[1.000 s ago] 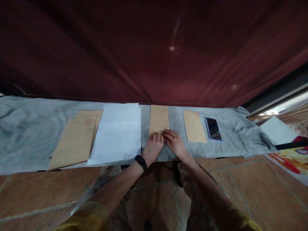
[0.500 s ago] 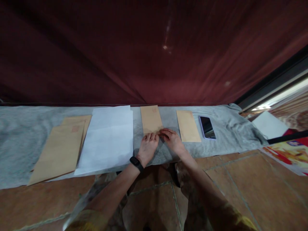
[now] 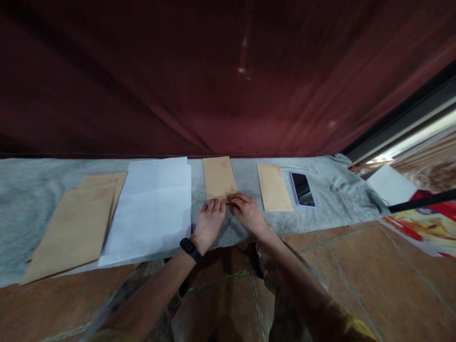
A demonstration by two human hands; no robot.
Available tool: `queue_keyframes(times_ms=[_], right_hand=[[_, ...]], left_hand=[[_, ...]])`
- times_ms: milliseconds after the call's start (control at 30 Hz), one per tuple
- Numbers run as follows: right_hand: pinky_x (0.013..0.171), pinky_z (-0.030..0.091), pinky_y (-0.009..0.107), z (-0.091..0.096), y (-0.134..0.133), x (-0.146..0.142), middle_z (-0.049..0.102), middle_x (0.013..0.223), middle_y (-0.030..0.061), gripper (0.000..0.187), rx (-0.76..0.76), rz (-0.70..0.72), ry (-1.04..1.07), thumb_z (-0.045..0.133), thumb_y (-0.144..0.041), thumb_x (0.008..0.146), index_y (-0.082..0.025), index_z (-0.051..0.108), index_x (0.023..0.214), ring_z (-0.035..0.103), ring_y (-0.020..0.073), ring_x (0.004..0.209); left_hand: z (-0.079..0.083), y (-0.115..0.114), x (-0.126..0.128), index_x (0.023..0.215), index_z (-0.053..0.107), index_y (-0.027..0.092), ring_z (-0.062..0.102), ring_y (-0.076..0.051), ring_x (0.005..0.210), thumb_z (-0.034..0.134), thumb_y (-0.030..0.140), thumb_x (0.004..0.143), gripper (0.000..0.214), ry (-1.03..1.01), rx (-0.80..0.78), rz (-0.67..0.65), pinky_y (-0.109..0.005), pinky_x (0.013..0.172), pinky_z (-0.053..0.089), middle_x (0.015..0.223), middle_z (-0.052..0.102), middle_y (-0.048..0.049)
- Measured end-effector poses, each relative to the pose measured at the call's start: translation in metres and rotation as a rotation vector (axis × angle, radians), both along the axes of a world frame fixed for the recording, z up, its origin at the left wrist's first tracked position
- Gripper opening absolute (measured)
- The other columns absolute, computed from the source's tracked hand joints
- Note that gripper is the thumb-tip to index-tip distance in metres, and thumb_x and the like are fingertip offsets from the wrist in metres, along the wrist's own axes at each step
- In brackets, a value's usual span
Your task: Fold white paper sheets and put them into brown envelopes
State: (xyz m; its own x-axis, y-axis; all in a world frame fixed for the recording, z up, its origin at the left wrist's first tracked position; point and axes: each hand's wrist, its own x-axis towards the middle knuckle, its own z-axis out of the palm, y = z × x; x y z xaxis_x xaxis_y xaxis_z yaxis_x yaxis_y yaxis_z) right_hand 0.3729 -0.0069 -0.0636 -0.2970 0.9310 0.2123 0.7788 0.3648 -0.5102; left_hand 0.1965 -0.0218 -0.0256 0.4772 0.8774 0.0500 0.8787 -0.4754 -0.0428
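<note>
A brown paper envelope (image 3: 219, 178) lies on the grey cloth in front of me, with both hands at its near end. My left hand (image 3: 209, 219) is closed at the envelope's near left corner, fingers curled over the edge. At the near right corner, my right hand (image 3: 248, 213) has its fingers bent and pressed on the edge, which looks folded up between the hands. The fingertips partly hide that edge. A second brown envelope (image 3: 274, 187) rests flat to the right of my right hand.
Left of my hands lie white paper sheets (image 3: 153, 204) and a stack of larger brown envelopes (image 3: 73, 228). A phone (image 3: 302, 189) is at the right on the grey cloth (image 3: 335, 194). A dark red curtain (image 3: 221, 85) hangs behind; tiled floor (image 3: 359, 266) is below.
The whole view has shifted slightly, so things sit a little further left. Both hands stay at the envelope's near edge, their grip looking much the same.
</note>
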Motion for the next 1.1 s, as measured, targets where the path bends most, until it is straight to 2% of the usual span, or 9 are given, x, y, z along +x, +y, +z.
queue_keyframes(times_ms=[200,367,567,833,967,1100], right_hand=[[0.106,0.046,0.041,-0.004,0.002,-0.004,0.067,0.127,0.0082,0.020,0.019,0.010,0.027,0.061,-0.012,0.092,-0.022,0.072,0.107,0.061,0.0228,0.120],[0.104,0.048,0.042,-0.003,0.004,-0.001,0.067,0.127,0.0087,0.018,-0.005,0.005,0.056,0.058,-0.015,0.095,-0.023,0.072,0.104,0.062,0.0234,0.119],[0.102,0.050,0.041,-0.004,0.007,0.001,0.068,0.122,0.0090,0.018,-0.012,-0.008,0.068,0.056,-0.018,0.097,-0.022,0.072,0.103,0.063,0.0230,0.115],[0.099,0.051,0.039,-0.008,0.011,0.000,0.067,0.116,0.0094,0.015,0.003,-0.039,0.086,0.055,-0.019,0.098,-0.021,0.070,0.096,0.063,0.0225,0.110],[0.098,0.051,0.039,-0.008,0.012,-0.001,0.067,0.112,0.0086,0.013,0.006,-0.048,0.080,0.056,-0.019,0.097,-0.022,0.069,0.095,0.062,0.0228,0.108],[0.099,0.050,0.040,-0.005,0.013,-0.002,0.066,0.112,0.0081,0.013,0.000,-0.049,0.063,0.056,-0.018,0.097,-0.022,0.068,0.096,0.062,0.0229,0.109]], left_hand=[[-0.003,-0.006,0.003,0.111,0.063,0.013,0.061,-0.026,0.109,0.038,0.006,0.096,0.031,0.061,0.054,-0.017,-0.037,0.086,0.052,0.118,0.066,-0.0148],[-0.005,-0.011,0.006,0.112,0.064,0.013,0.061,-0.025,0.117,0.037,0.005,0.096,0.033,0.078,0.107,0.022,-0.036,0.089,0.052,0.127,0.065,-0.0166],[-0.005,-0.011,0.005,0.109,0.064,0.015,0.061,-0.024,0.114,0.037,0.004,0.095,0.032,0.061,0.113,0.016,-0.036,0.088,0.052,0.120,0.067,-0.0138],[-0.002,-0.006,-0.001,0.119,0.061,0.011,0.063,-0.025,0.110,0.041,0.004,0.094,0.033,0.008,0.058,0.005,-0.037,0.088,0.053,0.118,0.067,-0.0155],[-0.003,-0.008,-0.003,0.133,0.057,0.011,0.062,-0.027,0.117,0.041,0.003,0.092,0.044,-0.011,0.062,-0.004,-0.039,0.094,0.052,0.127,0.066,-0.0175],[-0.007,-0.015,-0.002,0.140,0.054,0.011,0.055,-0.030,0.133,0.040,0.002,0.091,0.052,-0.050,0.097,-0.053,-0.048,0.111,0.044,0.143,0.058,-0.0208]])
